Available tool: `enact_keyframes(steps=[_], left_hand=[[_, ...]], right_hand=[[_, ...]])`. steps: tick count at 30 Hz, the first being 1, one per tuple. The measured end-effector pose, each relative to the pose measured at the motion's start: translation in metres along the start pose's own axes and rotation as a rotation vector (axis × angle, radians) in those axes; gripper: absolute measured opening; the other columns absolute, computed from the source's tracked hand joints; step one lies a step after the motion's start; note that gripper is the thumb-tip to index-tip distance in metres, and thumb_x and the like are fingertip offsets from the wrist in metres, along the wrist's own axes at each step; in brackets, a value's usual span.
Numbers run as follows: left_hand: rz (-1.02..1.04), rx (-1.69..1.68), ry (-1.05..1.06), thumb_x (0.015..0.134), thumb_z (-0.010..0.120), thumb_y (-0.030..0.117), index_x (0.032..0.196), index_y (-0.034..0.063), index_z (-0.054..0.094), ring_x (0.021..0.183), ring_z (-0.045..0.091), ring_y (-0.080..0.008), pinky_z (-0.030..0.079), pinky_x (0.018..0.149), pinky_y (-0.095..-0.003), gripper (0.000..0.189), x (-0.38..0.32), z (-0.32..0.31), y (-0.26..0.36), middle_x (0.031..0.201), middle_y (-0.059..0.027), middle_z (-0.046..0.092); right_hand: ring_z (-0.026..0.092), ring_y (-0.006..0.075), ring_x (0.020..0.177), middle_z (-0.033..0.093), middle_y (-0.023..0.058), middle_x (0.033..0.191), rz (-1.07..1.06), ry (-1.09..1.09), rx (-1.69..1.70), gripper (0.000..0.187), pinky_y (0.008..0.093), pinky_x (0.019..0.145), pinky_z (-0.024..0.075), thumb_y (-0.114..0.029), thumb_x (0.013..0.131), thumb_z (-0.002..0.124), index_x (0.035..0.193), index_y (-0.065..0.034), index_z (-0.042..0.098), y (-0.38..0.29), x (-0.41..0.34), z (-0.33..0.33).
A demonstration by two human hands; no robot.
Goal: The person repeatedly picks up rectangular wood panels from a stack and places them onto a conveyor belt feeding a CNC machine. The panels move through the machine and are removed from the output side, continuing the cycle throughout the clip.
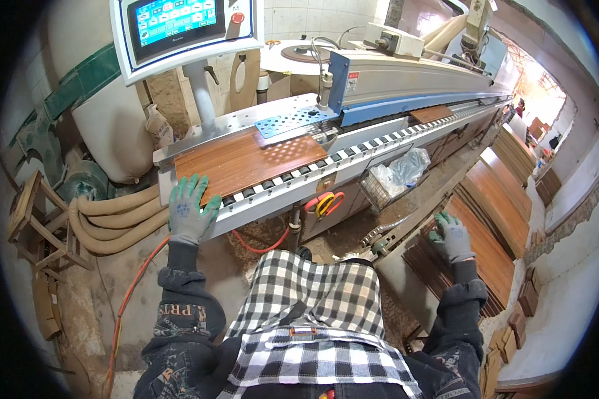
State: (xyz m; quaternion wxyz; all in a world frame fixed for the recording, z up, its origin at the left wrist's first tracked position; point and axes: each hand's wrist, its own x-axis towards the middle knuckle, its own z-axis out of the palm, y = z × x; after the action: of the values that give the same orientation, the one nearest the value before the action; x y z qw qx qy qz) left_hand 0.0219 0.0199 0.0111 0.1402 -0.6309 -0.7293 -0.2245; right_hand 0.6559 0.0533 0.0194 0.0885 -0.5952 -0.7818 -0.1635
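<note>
My left hand (187,212), in a grey and green coated work glove, lies with fingers spread on the near left corner of a brown wood-grain panel (229,164). That panel rests flat on the infeed of an edge banding machine (404,82), its near edge along the roller track (349,152). Its far right part is under a blue perforated plate (294,119). On the right, my right hand (452,237), in a matching glove, is over a stack of brown panels (479,244), fingers slightly bent; whether it touches the stack is unclear. Nothing shows in its grasp.
A touch-screen control panel (179,30) with a red button stands at upper left. Scissors (324,203) hang on the machine's front, near a wire basket (379,187) of plastic. Ribbed hoses (125,219) and a wooden stool (40,219) are left. Farther along lies another panel (431,114).
</note>
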Motion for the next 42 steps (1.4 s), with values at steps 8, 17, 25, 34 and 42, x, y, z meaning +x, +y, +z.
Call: enact_keyframes(steps=[8,17,25,34,42], left_hand=[[-0.020,0.008,-0.012,0.090,0.057,0.054,0.139,0.0158,0.054,0.139,0.037,-0.0337,0.022,0.117,-0.0485,0.062,-0.002,-0.002,0.003,0.147,-0.0123,0.047],[0.068,-0.033,0.044,0.090,0.061,0.048,0.137,0.0144,0.055,0.136,0.042,-0.0339,0.027,0.115,-0.0494,0.059,0.002,0.010,-0.003,0.144,-0.0122,0.051],[0.092,0.028,0.051,0.092,0.063,0.038,0.137,0.0128,0.056,0.134,0.044,-0.0331,0.032,0.113,-0.0443,0.052,0.005,0.012,-0.011,0.140,-0.0128,0.053],[0.098,0.041,0.047,0.093,0.063,0.037,0.137,0.0119,0.056,0.133,0.045,-0.0325,0.032,0.113,-0.0436,0.051,0.003,0.008,-0.006,0.140,-0.0128,0.053],[0.096,0.028,0.059,0.093,0.063,0.037,0.137,0.0115,0.056,0.133,0.044,-0.0329,0.031,0.113,-0.0432,0.052,0.006,0.006,-0.004,0.140,-0.0136,0.053]], right_hand=[[0.060,0.0296,0.106,0.061,0.0102,0.125,-0.017,0.009,-0.163,0.038,0.0410,0.090,0.0497,-0.024,0.085,0.065,0.120,-0.0116,0.060,0.001,0.002,0.013],[0.059,0.0300,0.094,0.063,0.0085,0.109,-0.042,0.161,-0.089,0.029,0.0414,0.080,0.0496,-0.019,0.082,0.068,0.109,-0.0092,0.061,-0.010,-0.002,0.004],[0.054,0.0312,0.118,0.058,0.0109,0.126,-0.240,-0.201,-0.042,0.052,0.0425,0.099,0.0448,-0.030,0.082,0.072,0.127,-0.0100,0.056,0.027,0.018,-0.024],[0.050,0.0323,0.122,0.056,0.0138,0.126,-0.088,-0.052,0.148,0.044,0.0439,0.104,0.0417,-0.023,0.081,0.073,0.120,-0.0113,0.057,0.032,-0.001,0.008],[0.057,0.0285,0.113,0.061,0.0102,0.117,-0.040,0.066,-0.022,0.035,0.0359,0.095,0.0475,-0.028,0.087,0.067,0.116,-0.0103,0.059,-0.022,-0.015,-0.022]])
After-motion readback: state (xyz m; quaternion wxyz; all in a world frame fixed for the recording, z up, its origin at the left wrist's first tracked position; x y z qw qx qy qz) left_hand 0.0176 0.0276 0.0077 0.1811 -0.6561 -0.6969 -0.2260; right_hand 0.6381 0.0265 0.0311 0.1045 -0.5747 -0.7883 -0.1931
